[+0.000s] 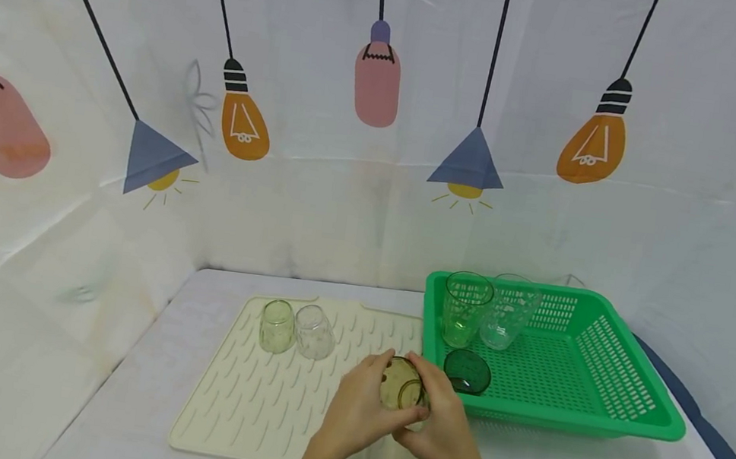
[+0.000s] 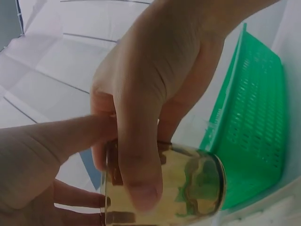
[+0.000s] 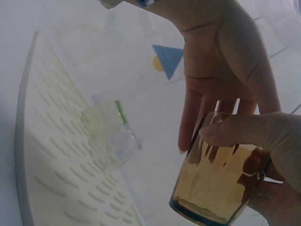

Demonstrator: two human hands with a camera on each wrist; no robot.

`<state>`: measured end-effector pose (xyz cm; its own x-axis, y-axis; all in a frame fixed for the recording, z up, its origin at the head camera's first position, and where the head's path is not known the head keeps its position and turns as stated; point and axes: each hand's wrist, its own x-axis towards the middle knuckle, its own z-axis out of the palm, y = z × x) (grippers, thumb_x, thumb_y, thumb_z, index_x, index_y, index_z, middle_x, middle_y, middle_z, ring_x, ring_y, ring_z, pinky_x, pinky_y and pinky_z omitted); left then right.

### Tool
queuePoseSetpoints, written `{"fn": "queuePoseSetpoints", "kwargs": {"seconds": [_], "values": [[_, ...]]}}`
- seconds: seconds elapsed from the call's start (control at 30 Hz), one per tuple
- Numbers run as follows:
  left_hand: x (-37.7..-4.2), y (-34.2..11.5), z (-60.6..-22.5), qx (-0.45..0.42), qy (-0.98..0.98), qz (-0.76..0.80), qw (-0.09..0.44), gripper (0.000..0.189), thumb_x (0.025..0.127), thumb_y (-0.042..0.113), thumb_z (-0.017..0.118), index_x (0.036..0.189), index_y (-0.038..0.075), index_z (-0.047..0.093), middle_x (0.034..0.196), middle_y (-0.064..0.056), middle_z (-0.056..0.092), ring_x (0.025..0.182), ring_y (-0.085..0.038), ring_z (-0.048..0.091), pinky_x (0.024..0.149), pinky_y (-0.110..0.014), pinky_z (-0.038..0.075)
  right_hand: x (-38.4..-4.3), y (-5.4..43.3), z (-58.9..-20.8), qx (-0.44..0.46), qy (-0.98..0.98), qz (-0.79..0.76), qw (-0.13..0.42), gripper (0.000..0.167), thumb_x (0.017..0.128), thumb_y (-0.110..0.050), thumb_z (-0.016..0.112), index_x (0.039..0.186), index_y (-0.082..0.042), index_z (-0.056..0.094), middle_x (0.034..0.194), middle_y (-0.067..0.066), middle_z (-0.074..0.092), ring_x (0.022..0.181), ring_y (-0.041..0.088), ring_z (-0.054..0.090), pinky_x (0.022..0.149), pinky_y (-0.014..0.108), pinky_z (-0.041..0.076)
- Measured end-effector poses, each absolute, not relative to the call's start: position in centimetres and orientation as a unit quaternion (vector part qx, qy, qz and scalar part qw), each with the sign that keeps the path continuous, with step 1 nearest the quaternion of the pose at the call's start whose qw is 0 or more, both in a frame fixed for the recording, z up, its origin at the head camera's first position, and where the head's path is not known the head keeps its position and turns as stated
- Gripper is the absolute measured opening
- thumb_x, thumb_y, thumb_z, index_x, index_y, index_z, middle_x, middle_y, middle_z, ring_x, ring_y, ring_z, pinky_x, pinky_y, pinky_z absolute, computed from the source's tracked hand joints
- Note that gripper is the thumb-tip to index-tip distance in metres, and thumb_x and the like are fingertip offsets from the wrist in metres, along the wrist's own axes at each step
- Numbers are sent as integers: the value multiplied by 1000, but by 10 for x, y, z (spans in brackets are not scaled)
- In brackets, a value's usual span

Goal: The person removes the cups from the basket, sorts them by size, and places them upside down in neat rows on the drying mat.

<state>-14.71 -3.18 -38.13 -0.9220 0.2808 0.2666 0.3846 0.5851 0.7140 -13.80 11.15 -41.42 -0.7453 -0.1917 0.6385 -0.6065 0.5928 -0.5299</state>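
From the head camera, both hands meet over the right edge of the cream drying mat (image 1: 264, 400), beside the left wall of the green basket (image 1: 592, 422). The left hand (image 1: 356, 404) and the right hand (image 1: 444, 422) together hold an amber glass (image 1: 401, 393), lifted and tilted on its side. Two glasses (image 1: 296, 329) stand upside down near the mat's far edge; three more sit in the basket's near-left corner.

The left wrist view shows fingers curled round the amber glass (image 2: 188, 188), the basket just behind.

The right wrist view shows the right hand's thumb (image 3: 235, 132) pinching the glass rim, the mat below.

By my judgement the glass is mid-transfer from basket to mat; the next move calls for inverting it and setting it beside the two.
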Motion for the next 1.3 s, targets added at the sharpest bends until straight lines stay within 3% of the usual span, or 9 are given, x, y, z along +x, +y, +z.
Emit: {"fn": "queuePoseSetpoints", "kwargs": {"seconds": [0.27, 0.43, 0.6, 0.7, 0.93, 1.03, 1.3], "values": [[-150, -42, -392, -191, -833, -514, 78, 69, 73, 37, 79, 122, -4, 55, 109, -17, 64, 98, -28, 62, 70, -26, 54, -137, 123, -413, 238, -848, 398, 255, 95, 57, -15, 90, 139, -6, 44, 131, 14, 53, 118, 34, 49, 81, 55, 50], [-152, -49, -393, -188, -782, -593, 40, 65, 76, 28, 79, 126, -4, 52, 117, -20, 60, 103, -35, 60, 70, -23, 55, -137, 139, -411, 227, -840, 438, 227, 97, 57, -20, 91, 141, -13, 43, 135, 8, 52, 125, 16, 45, 84, 58, 47], [-154, -55, -394, -183, -731, -658, 11, 59, 78, 18, 77, 127, -3, 51, 120, -18, 58, 104, -35, 61, 71, -26, 56, -136, 151, -414, 231, -807, 515, 174, 90, 64, -13, 87, 142, -12, 40, 136, 18, 48, 127, -6, 36, 98, 25, 44], [-155, -58, -395, -189, -691, -697, -18, 57, 80, 12, 75, 128, -3, 49, 122, -18, 55, 108, -33, 60, 74, -29, 56, -138, 155, -416, 246, -772, 569, 140, 87, 68, -4, 83, 142, -5, 37, 137, 22, 46, 126, -5, 39, 97, 11, 37], [-155, -63, -404, -235, -576, -778, -85, 60, 82, 4, 68, 133, -10, 39, 129, -18, 48, 114, -27, 56, 83, -33, 54, -139, 156, -416, 289, -699, 651, 63, 74, 79, 9, 69, 141, 8, 31, 138, -10, 46, 123, 3, 47, 92, 19, 46], [-154, -64, -410, -270, -532, -797, -97, 61, 83, 2, 66, 133, -13, 35, 128, -15, 48, 115, -25, 55, 84, -31, 54, -139, 155, -414, 312, -671, 670, 52, 66, 81, 13, 64, 139, 11, 31, 133, -6, 51, 117, 10, 54, 89, 24, 50], [-155, -62, -418, -307, -472, -820, -106, 59, 84, 0, 65, 136, -4, 39, 130, -11, 47, 119, -26, 51, 86, -29, 52, -140, 153, -411, 334, -645, 685, 57, 61, 81, 15, 62, 135, 14, 34, 128, 3, 54, 112, 14, 56, 84, 29, 54]]}}
